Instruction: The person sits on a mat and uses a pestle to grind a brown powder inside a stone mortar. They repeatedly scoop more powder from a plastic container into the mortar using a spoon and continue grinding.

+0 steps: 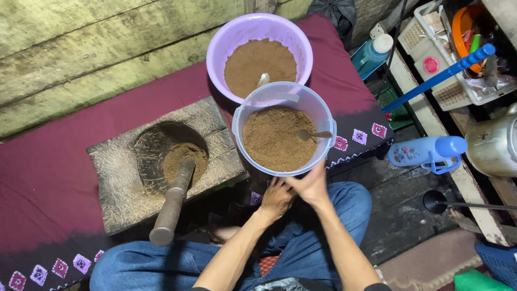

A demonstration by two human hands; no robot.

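My left hand [276, 198] and my right hand [311, 185] meet just below the near rim of a clear plastic container [323, 116] full of brown powder, with a spoon [312, 134] lying in it. The right hand's fingers touch the container's lower edge; the left hand is curled beside it, and whether it holds anything is hidden. Behind stands a purple bowl [231, 43] of the same brown powder with a second spoon [263, 80]. To the left sits a wooden mortar block [116, 183] with powder in its hollow and a pestle [172, 205] resting in it.
A maroon cloth [48, 172] covers the floor under the mortar and bowls. At right lie a blue bottle [428, 152], a blue broom handle [439, 78], a white basket [431, 54] and a metal pot [493, 145]. My jeans-clad knees [145, 267] are below.
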